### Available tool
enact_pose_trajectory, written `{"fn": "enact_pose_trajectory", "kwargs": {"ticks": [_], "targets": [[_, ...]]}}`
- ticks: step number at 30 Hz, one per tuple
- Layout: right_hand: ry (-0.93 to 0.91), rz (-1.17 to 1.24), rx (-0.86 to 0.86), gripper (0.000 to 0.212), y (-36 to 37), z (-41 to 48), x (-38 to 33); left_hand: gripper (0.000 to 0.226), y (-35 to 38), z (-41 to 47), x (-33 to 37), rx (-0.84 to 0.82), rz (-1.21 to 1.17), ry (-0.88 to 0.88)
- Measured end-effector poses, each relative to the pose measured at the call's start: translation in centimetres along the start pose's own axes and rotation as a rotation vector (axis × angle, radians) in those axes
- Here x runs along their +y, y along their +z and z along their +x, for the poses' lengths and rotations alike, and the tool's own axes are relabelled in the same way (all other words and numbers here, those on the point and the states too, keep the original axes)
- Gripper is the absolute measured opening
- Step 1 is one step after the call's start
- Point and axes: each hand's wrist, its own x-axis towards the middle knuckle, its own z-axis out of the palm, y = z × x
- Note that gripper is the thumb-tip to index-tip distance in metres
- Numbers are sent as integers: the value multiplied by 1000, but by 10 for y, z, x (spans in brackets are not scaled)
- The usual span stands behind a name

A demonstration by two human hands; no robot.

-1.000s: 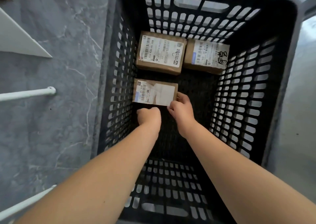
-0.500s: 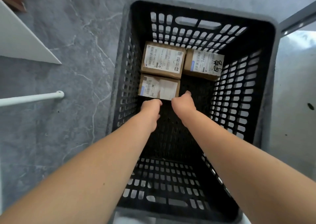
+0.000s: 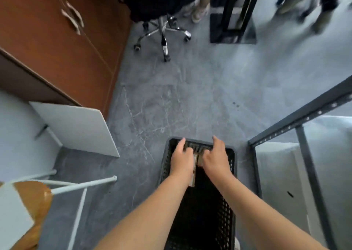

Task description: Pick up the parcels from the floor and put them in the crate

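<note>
While the left hand (image 3: 181,160) and right hand (image 3: 216,158) hover empty over the crate (image 3: 232,162), fingers (image 3: 182,143) loosely curled, placing seems done. Next: scan the floor (image 3: 190,101).

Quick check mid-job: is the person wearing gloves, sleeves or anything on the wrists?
No. The left hand and right hand are ungloved; both forearms are bare to the frame edge, no sleeves, watch or bands in view.
</note>
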Motion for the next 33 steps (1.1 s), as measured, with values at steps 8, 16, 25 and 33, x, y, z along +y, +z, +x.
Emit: {"fn": "enact_pose_trajectory", "kwargs": {"ticks": [8, 16, 25, 33], "targets": [[-470, -48, 232, 66, -230, -123, -210, 52, -42, -174, 260, 103, 193, 554], [-711, -186, 680, 69, -394, -257, -316, 61, -74, -319, 425, 295, 379, 1252], [-570, -205, 1079, 67, -425, -376, -288, 69, -54, -418, 411, 151, 649, 1683], [-301, -418, 1327, 67, -444, -496, -207, 65, -13, -528, 361, -136, 628, 1866]]}}
